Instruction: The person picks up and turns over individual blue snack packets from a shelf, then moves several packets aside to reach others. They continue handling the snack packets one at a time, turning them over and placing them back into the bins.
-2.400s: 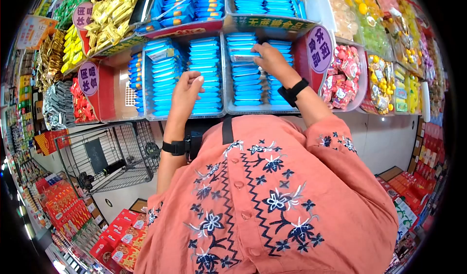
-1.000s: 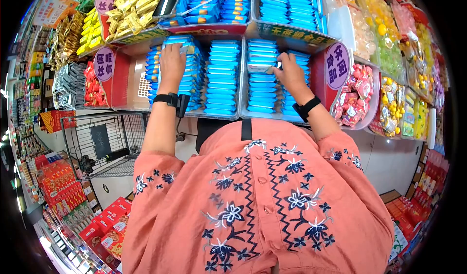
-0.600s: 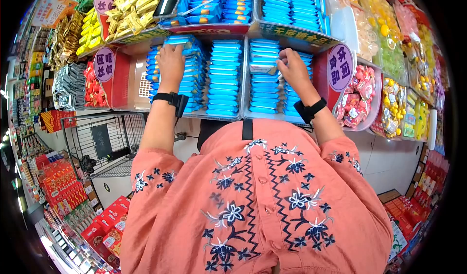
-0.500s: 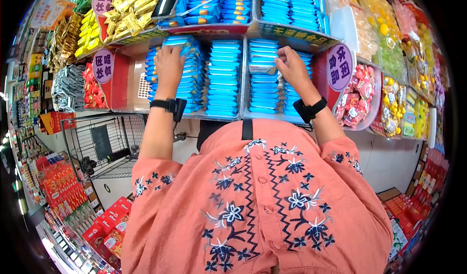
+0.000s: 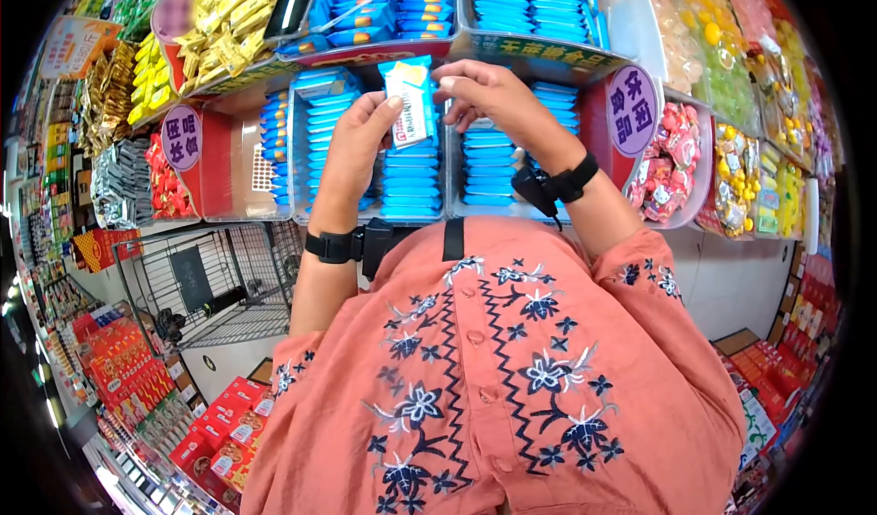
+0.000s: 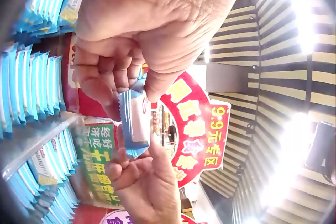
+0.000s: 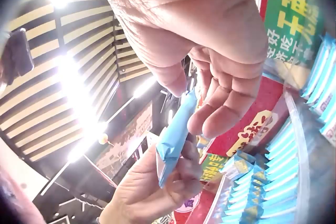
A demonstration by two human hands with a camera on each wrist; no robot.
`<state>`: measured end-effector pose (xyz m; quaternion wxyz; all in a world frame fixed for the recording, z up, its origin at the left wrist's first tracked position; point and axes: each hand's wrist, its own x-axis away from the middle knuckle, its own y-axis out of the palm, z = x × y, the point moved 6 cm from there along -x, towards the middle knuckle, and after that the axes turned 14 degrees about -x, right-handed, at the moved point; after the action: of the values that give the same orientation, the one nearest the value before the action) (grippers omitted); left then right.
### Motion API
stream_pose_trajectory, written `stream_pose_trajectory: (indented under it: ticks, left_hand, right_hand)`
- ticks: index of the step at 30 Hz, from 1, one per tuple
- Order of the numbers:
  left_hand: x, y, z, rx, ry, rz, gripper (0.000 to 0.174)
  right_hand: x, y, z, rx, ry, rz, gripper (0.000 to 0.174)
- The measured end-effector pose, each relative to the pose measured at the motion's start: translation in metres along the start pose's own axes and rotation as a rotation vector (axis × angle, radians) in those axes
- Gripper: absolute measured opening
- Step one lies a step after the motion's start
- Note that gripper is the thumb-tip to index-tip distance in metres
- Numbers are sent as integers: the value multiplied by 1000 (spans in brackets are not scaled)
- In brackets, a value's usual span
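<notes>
A flat blue-and-white snack packet (image 5: 411,99) is held up between both hands, above the bins, its printed face showing in the head view. My left hand (image 5: 354,140) pinches its left edge between thumb and fingers. At the opposite edge, the right hand (image 5: 498,99) has thumb and index finger on the packet, the other fingers curled in. The left wrist view shows the packet (image 6: 137,116) edge-on with a hand at each end; so does the packet (image 7: 176,134) in the right wrist view. Below stand rows of like blue packets (image 5: 410,186).
More blue packets (image 5: 489,172) fill the bin at right. A tier behind holds blue packets (image 5: 525,8) and yellow-wrapped sweets (image 5: 233,17). Pink candy bags (image 5: 664,159) lie further right, beside a purple round sign (image 5: 632,110). A wire shopping cart (image 5: 224,282) stands lower left.
My left hand has come out of the left bin and moved right, now with a packet in it. The right hand has shifted left off the right bin's packets onto that packet's edge.
</notes>
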<state>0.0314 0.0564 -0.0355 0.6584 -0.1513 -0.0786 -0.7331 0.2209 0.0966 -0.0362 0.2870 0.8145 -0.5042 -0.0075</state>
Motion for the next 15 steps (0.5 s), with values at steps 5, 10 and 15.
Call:
stream_pose_trajectory:
  ticks: [5,10,15]
  left_hand:
    - [-1,8,-3,-59,-3,-58,32]
    - [3,15,-3,-7,-17,-73,37]
    - [6,20,-1,-4,-8,-71,38]
  right_hand:
    - [-4,4,10,8,73,-45,31]
    - [-5,-9,21,-151,45,9,28]
    - [1,-12,13,-247,-4,64,34]
